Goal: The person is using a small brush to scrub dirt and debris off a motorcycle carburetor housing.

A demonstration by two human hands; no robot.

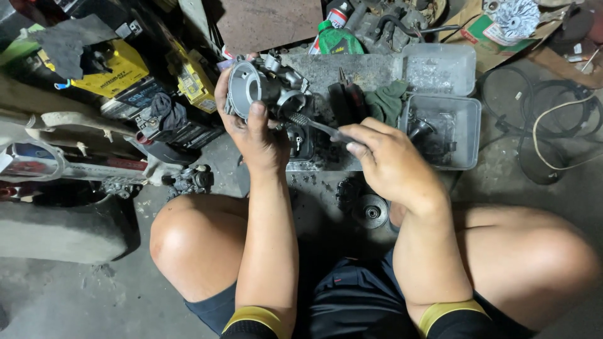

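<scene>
The left hand [251, 129] is wrapped tight around a grey metal engine part [267, 88] — it looks like a carburetor with a big round hole on one side. The thumb lies across the front of it and the fingers curl behind. The part is held up in the air, above the left edge of a grey metal plate [352, 72] that lies on the floor.

The right hand [389, 163] is closed around a thin dark tool [314, 123]. The tip of the tool touches the bottom of the engine part, just beside the left thumb.

On the plate, near its middle, lie red-handled pliers [348, 94] and a green rag [384, 100]. At the right edge of the plate sits a clear plastic box [468, 135] with small dark parts inside, and its lid [440, 66] lies just behind it.

On the floor between the knees is a round metal disc [372, 211]. Near the left knee — a little away from it — lies a small dark engine piece [188, 181]. Yellow boxes [125, 66] sit far to the left, and black cables [553, 119] curl on the floor at the right.
</scene>
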